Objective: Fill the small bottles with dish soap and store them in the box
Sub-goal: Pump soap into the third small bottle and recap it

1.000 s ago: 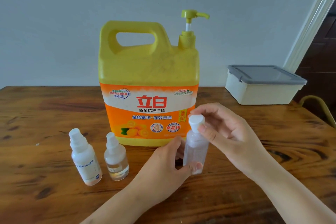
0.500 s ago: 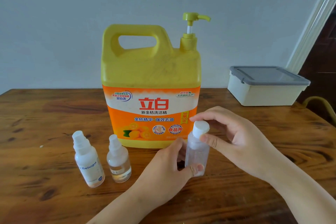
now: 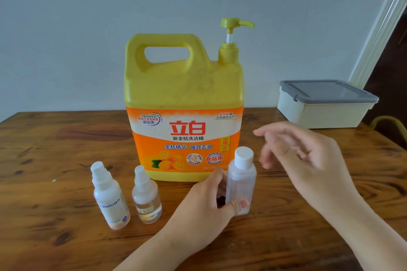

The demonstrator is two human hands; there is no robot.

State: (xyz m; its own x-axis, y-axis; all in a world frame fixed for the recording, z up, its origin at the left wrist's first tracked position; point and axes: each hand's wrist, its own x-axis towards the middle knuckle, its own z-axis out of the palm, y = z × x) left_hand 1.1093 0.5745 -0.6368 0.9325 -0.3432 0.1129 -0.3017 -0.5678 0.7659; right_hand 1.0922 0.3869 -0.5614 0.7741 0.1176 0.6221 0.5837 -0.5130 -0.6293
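Note:
A large yellow dish soap jug (image 3: 185,99) with a pump head (image 3: 235,24) stands mid-table. In front of it, my left hand (image 3: 207,202) grips a small clear flat bottle (image 3: 241,182) with a white cap (image 3: 244,156), which stands upright on the table. My right hand (image 3: 301,156) hovers just right of the cap, blurred, fingers spread and holding nothing. Two small spray bottles stand to the left: a white labelled one (image 3: 109,196) and a clear one (image 3: 146,196). A cream box with a closed grey lid (image 3: 326,103) sits at the back right.
The wooden table (image 3: 55,237) runs across the whole view and ends at a pale wall behind the jug. A dark doorway and a curved chair back (image 3: 389,121) lie beyond the table's right edge.
My right hand has let go of the white cap and pulled away to the right. My left hand still grips the bottle. The camera has tilted a little upward.

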